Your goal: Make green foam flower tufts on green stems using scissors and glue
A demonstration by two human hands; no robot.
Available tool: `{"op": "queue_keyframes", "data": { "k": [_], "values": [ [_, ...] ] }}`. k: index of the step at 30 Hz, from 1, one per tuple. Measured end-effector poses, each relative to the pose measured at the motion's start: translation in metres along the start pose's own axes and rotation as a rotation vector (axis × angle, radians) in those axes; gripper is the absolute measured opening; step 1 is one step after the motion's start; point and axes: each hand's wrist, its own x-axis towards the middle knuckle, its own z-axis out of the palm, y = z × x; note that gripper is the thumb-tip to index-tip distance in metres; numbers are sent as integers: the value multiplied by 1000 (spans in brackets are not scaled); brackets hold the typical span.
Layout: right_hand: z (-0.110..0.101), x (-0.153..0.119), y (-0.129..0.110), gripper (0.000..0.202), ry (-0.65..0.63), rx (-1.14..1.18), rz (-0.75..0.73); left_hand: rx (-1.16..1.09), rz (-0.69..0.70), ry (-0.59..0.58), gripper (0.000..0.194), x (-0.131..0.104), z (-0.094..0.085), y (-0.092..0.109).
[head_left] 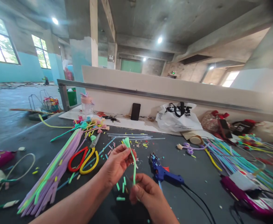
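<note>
A light green pipe-cleaner flower (pixel 134 163) stands upright between my hands, its small bud at the top. My left hand (pixel 117 163) pinches it just below the bud. Lower on the stem, the fingers of my right hand (pixel 147 191) close around its bottom end, so that end is partly hidden. Short green cut pieces (pixel 120 198) lie on the dark table (pixel 99 207) beneath my hands. To the right rests a blue hot glue gun (pixel 167 175), near my right hand. Scissors (pixel 89 160) with one red and one yellow handle lie left of my left hand.
Bundled purple and green pipe cleaners (pixel 54 168) cover the left side, with finished flowers (pixel 89 123) behind. Clear glue sticks (pixel 136 137), a phone (pixel 135 111) and a white bag (pixel 177 118) are farther back. More pipe cleaners (pixel 238 158) lie right; a black cord (pixel 199 199) trails forward.
</note>
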Motion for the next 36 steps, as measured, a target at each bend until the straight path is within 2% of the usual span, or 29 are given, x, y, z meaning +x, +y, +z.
{"op": "queue_keyframes", "data": {
  "k": [4, 12, 14, 18, 27, 33, 36],
  "values": [
    [2, -1, -2, 33, 42, 92, 72, 13, -14, -15, 13, -1, 1, 0],
    [9, -2, -6, 30, -2, 384, 96, 54, -49, 11, 13, -2, 3, 1],
    [10, -3, -6, 30, -10, 408, 100, 55, -43, -1, 13, -2, 3, 1],
    [12, -3, -4, 30, -28, 427, 107, 54, -49, -26, 25, -4, 4, 1],
    [11, -1, -3, 31, -29, 506, 174, -3, -87, -106, 26, -8, 8, 4],
    [8, 1, 13, 26, -135, 544, 176, 2, -109, -64, 23, -9, 14, 2],
    [7, 0, 16, 24, -180, 545, 207, 16, -119, -82, 23, -10, 15, 2]
  ]
}}
